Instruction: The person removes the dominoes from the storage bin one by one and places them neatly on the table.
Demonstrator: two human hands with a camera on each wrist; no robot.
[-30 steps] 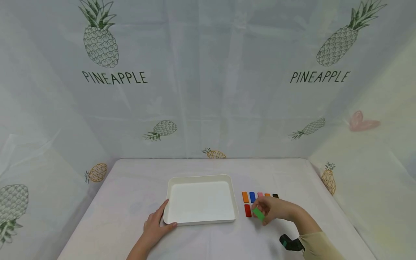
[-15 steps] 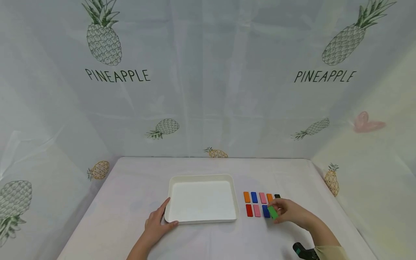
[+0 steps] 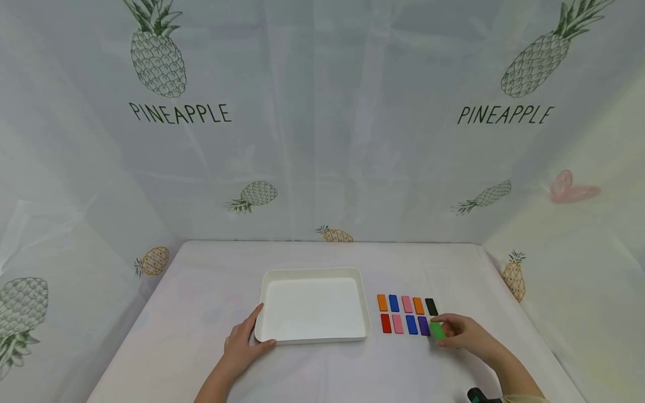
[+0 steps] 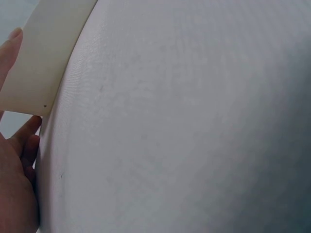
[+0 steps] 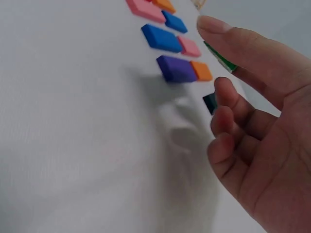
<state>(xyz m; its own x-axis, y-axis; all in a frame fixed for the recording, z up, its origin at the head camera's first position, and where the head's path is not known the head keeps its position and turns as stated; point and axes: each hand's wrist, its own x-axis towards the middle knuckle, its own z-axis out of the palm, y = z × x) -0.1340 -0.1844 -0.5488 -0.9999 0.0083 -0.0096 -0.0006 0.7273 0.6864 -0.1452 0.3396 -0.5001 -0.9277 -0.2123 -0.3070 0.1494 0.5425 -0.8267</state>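
My right hand [image 3: 466, 334] pinches a flat green block [image 3: 436, 331] between thumb and fingers, at the right end of the near row of blocks. In the right wrist view the thumb [image 5: 243, 43] hides most of that block, and the other fingers are bent. A purple block [image 3: 423, 326] lies just left of the green one, and a black block [image 3: 431, 307] lies behind it. My left hand [image 3: 239, 347] rests at the near left corner of a white tray [image 3: 313, 341], fingers along the left side and thumb at the front edge.
Several coloured blocks lie in two rows right of the tray, among them a red one [image 3: 386, 323], an orange one [image 3: 382, 303] and a blue one [image 3: 411, 324]. White cloth [image 3: 322, 375] covers the table, and pineapple-printed curtains [image 3: 342, 140] stand behind and at both sides.
The right hand has moved right along the near row with the green block, from beside the red block to beyond the purple one, uncovering the blocks between. The left hand stays at the tray.
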